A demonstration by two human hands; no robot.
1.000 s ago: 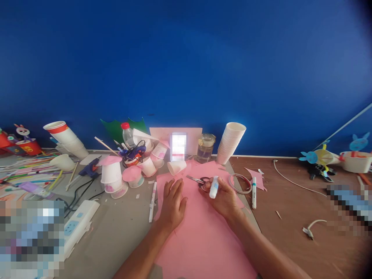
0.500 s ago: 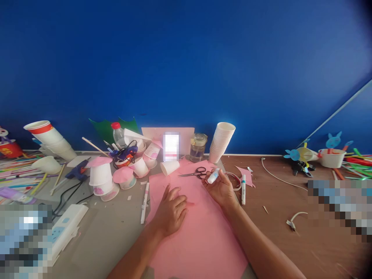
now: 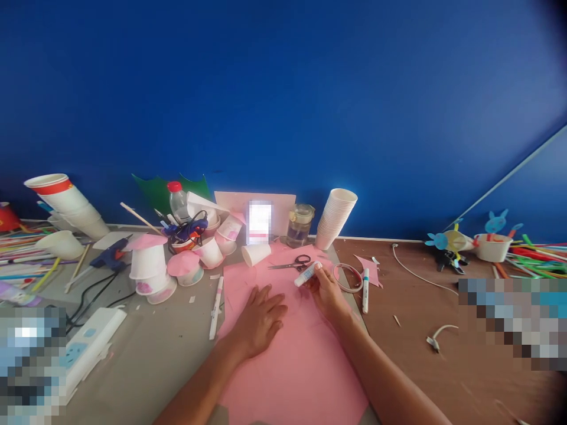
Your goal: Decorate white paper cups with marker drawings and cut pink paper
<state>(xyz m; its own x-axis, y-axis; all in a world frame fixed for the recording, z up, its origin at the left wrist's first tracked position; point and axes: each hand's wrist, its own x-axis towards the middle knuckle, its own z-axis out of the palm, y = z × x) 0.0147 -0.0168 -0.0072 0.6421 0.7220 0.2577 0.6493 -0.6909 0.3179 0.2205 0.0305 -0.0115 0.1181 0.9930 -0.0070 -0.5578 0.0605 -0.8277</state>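
So what's with the hands here? The left hand (image 3: pixel 261 320) lies open and flat, fingers spread, on a big pink paper sheet (image 3: pixel 287 369); why like that?

Well, my read is it's pinning the sheet so it can't slide around on the grey tabletop (image 3: pixel 155 366); palm's down and it isn't gripping anything. The right hand (image 3: pixel 326 293) is closed around a glue stick (image 3: pixel 306 274), which sits tilted low over the sheet with its end pointing left; looks like a grip for control rather than for carrying.

Makes sense; is the cap on that glue stick?

Can't tell from this view; it's too small and the fingers cover part of it.

Fair; what about the scissors (image 3: pixel 296 264)?

They're lying on the far part of the sheet, blades left, just beyond the glue stick; I'd guess they were set there to stay within easy reach. A paper cup (image 3: pixel 256 254) lies on its side at the far edge; a white marker (image 3: pixel 215 308) sits just left of the sheet, with a teal-capped marker (image 3: pixel 365 290) and a clear tape roll (image 3: pixel 348 278) just right of it, probably kept out of the hands' way.
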